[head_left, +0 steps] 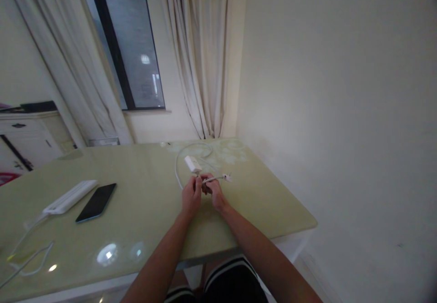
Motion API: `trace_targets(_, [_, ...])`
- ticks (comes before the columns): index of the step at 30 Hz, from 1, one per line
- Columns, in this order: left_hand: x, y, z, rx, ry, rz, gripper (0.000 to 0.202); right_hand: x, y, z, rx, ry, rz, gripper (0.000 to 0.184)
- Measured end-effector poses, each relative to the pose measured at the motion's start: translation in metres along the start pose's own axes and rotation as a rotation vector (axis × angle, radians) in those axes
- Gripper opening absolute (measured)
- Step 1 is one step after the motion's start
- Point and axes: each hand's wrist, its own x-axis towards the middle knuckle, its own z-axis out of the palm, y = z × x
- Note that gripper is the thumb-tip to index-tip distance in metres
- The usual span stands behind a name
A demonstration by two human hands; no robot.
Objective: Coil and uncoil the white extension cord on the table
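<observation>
Close together over the table, both hands work on a white cable [215, 179]. My left hand [191, 194] is closed, its thumb and fingers pinching the cable just below a small white socket block [193, 164]. My right hand [212, 188] is closed around the cable too, and the plug [227, 177] sticks out to the right past its fingers. Behind the hands, a loop of the same-coloured cord [176, 162] curves across the tabletop. The exact grip between the fingers is partly hidden.
On the left of the glossy table [143, 230] lie a white power strip [71, 197] with its cord and a dark phone [96, 202]. A wall [341, 112] runs along the right side. Curtains [201, 53] and a window [133, 43] stand behind the far edge.
</observation>
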Motion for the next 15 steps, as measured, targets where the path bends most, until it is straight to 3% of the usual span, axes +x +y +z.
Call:
trace_targets(5, [0.008,0.007,-0.005,-0.338,-0.113,-0.088,0.046,0.005,-0.005,-0.004,-0.039,-0.003,0.047,0.050])
trace_targets(8, [0.008,0.007,-0.005,-0.376,-0.143,-0.092,0.050,0.009,-0.008,-0.005,-0.108,0.000,0.061,0.057])
trace_targets(11, [0.006,0.004,-0.002,-0.303,-0.053,-0.022,0.040,0.011,-0.008,-0.005,-0.133,0.028,0.056,0.054])
trace_targets(15, [0.004,-0.003,0.003,-0.170,0.098,0.057,0.032,0.013,-0.004,-0.001,-0.010,0.160,0.028,0.050])
